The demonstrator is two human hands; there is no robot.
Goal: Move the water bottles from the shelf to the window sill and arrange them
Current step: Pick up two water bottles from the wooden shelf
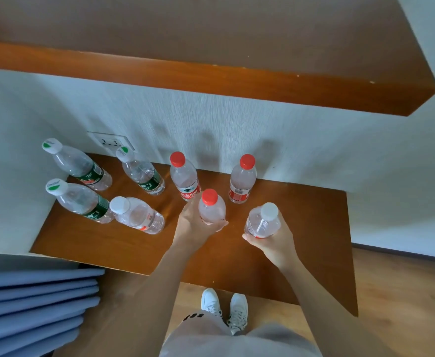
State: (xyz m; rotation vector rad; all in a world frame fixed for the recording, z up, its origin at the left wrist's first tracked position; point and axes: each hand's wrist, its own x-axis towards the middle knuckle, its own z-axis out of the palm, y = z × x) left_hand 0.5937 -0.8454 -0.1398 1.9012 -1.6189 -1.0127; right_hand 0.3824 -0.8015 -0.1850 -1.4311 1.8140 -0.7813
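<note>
Several clear water bottles stand on a brown wooden shelf [314, 253]. My left hand [195, 225] grips a red-capped bottle [211, 206] near the shelf's middle. My right hand [273, 240] grips a white-capped bottle [262, 221] just to its right. Two more red-capped bottles [184, 176] [242, 179] stand behind them by the wall. To the left stand three green-labelled bottles [77, 164] [140, 171] [78, 199] and another white-capped bottle [136, 215].
An upper wooden shelf [237, 81] juts out above the bottles. A wall socket [110, 143] sits behind the left bottles. Folded blue curtain [36, 305] hangs at the lower left. My white shoes [224, 307] stand on the wooden floor below the shelf edge.
</note>
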